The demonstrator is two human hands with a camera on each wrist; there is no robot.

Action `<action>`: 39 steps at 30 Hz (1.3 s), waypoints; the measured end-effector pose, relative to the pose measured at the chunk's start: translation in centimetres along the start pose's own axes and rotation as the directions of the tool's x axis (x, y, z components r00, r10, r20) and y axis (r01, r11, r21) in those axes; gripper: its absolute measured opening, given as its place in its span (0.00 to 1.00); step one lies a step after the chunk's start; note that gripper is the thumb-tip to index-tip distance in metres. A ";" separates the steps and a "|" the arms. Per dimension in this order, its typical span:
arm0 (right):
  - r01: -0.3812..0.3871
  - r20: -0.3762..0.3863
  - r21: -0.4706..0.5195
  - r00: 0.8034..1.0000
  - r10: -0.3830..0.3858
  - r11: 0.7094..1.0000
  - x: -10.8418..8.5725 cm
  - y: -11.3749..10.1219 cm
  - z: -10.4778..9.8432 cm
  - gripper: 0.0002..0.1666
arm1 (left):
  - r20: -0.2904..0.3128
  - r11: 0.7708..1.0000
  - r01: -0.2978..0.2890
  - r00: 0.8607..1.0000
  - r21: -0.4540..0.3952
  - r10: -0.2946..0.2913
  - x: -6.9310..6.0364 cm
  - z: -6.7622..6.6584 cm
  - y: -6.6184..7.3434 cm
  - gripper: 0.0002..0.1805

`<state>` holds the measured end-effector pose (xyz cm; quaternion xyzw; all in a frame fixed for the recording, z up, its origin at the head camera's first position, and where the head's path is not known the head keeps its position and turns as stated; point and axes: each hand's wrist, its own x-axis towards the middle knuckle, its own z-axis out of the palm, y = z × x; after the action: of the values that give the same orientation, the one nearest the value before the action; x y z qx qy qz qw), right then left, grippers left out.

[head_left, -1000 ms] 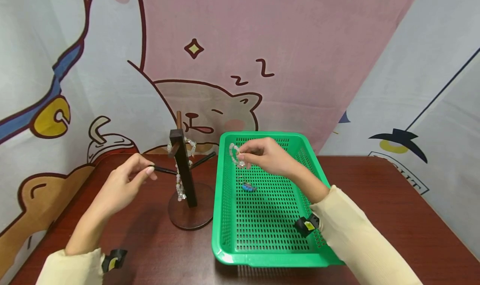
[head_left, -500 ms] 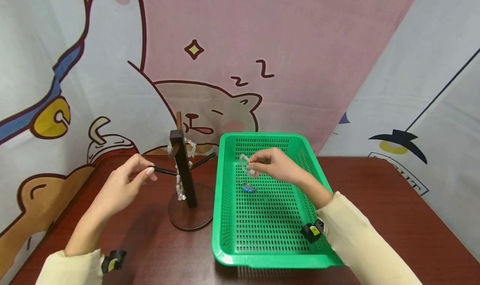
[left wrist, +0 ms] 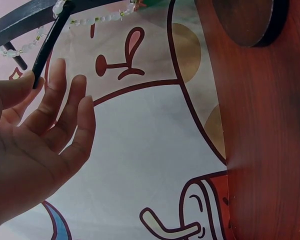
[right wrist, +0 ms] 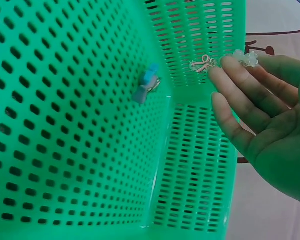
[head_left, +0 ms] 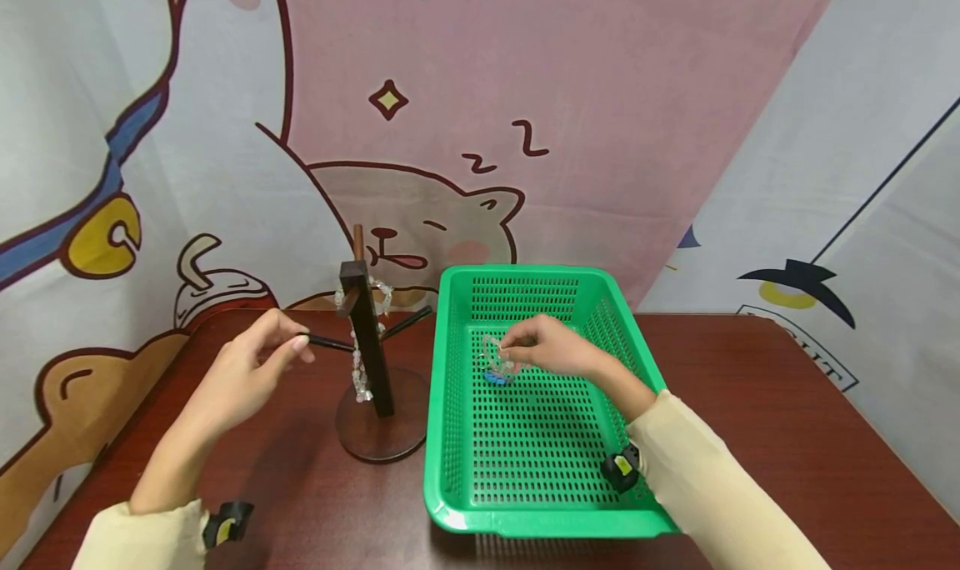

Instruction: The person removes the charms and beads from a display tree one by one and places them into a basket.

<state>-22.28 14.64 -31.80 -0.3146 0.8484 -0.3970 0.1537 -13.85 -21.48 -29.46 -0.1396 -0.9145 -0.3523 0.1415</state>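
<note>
My left hand point(head_left: 251, 368) pinches the tip of a black peg point(head_left: 330, 342) on a dark wooden stand point(head_left: 371, 345); the left wrist view shows thumb and finger on the peg point(left wrist: 49, 47). Clear beaded bracelets point(head_left: 361, 377) hang on the stand. Inside the green basket point(head_left: 551, 523), my right hand point(head_left: 551, 347) holds a pale beaded bracelet point(head_left: 489, 349) between thumb and fingers, above a small blue item point(head_left: 497, 377). In the right wrist view, a pale flower-like bead point(right wrist: 246, 58) and a bow-shaped charm point(right wrist: 204, 63) show at the fingertips, apart from the blue item point(right wrist: 149, 82).
The stand's round base point(head_left: 382, 445) rests on the reddish-brown table point(head_left: 300, 503), just left of the basket. A cloth with cartoon drawings point(head_left: 600, 120) hangs behind the table. Another peg point(head_left: 407, 322) points from the stand toward the basket.
My right hand has moved down and slightly right into the basket with the bracelet, which now overlaps the blue item in the head view. My left hand has stayed on the peg.
</note>
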 end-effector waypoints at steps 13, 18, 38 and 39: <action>-0.058 0.037 0.005 0.998 0.058 0.998 -0.2 0.3 0.4 0.11 | -0.002 1.000 0.010 1.000 -0.005 -0.010 0.0 0.1 -0.1 0.03; -0.074 0.040 0.017 0.996 0.073 0.997 -0.2 0.3 0.3 0.11 | -0.009 1.000 0.003 1.000 -0.002 -0.003 0.0 0.1 -0.1 0.02; -0.038 0.042 0.001 0.998 0.038 0.999 0.3 -1.7 -0.5 0.10 | -0.011 1.000 -0.005 1.000 -0.009 0.005 0.1 0.1 -0.1 0.02; -0.032 0.043 0.001 0.999 0.032 0.999 0.4 -1.9 -0.5 0.10 | -0.010 1.000 -0.004 1.000 -0.009 0.004 0.1 0.1 -0.1 0.02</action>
<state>-22.07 13.79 -30.01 -0.3094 0.8495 -0.3884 0.1782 -13.94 -21.46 -29.53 -0.1402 -0.9120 -0.3568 0.1459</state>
